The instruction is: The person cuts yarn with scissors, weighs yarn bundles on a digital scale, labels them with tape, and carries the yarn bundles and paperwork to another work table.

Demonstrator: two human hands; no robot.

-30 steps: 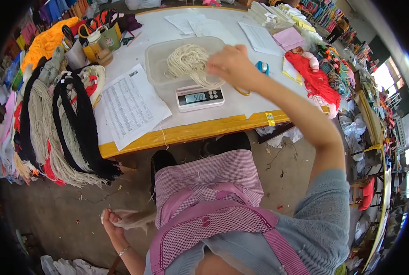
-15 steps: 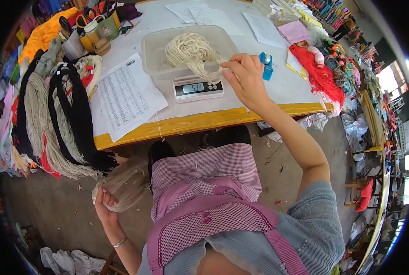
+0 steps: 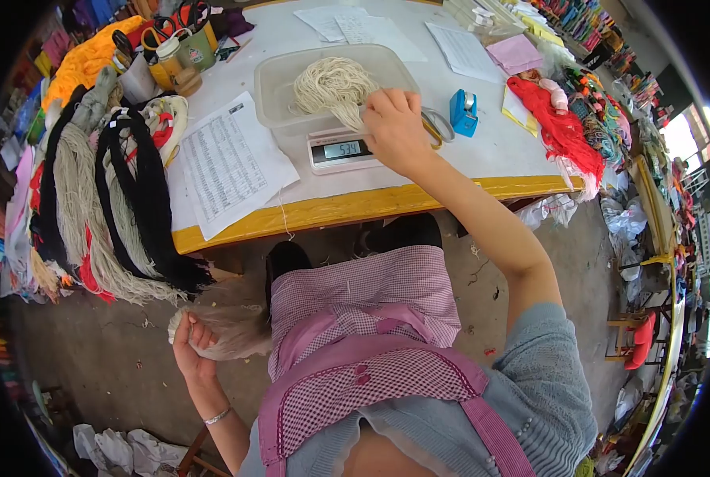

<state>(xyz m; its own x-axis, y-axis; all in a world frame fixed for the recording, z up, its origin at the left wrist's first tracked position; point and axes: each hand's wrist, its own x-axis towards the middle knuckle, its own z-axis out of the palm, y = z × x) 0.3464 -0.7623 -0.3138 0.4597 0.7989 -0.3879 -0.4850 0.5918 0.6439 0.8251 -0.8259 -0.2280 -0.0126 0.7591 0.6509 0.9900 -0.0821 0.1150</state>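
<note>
A cream yarn skein [image 3: 335,82] lies in a translucent plastic tray [image 3: 279,111], which rests on a digital scale [image 3: 338,164] with 534 on its display. My right hand [image 3: 396,129] is closed at the tray's front right corner, over the loose end of the skein; its fingertips are partly hidden. Low at the left, beside my lap, my left hand [image 3: 195,343] is wrapped round a bundle of pale, thin strands [image 3: 239,330] that trails toward my apron.
Printed sheets [image 3: 231,167] lie left of the scale. Black and cream skeins [image 3: 140,191] hang over the table's left edge. Scissors [image 3: 437,127], a blue tape dispenser [image 3: 464,113] and red yarn [image 3: 550,119] are on the right. A red chair [image 3: 641,340] stands farther right.
My right hand went from above the skein to its loose end, then moved slightly left over the scale's right side. The display went from 503 to 539 to 534. My left hand still holds the strands.
</note>
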